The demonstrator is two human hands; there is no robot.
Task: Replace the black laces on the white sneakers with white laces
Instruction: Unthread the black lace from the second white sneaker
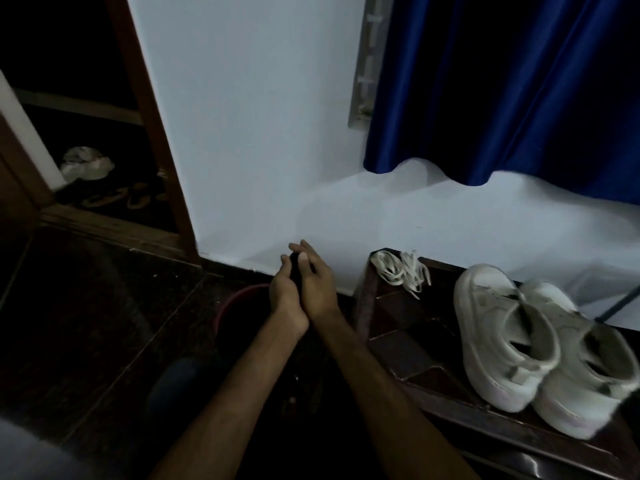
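While both hands are meeting just left of the low table [398,344], the left hand [285,294] is curling its fingers round a dark wad of black laces [295,264]; the right hand [321,289] is pinching the same wad, thumb on top, fingers lying straighter behind. A reddish bucket [235,297] is sitting under them. White laces [401,270] are lying loose on the table's far left corner, and the white sneakers [540,348] are resting side by side further right on it
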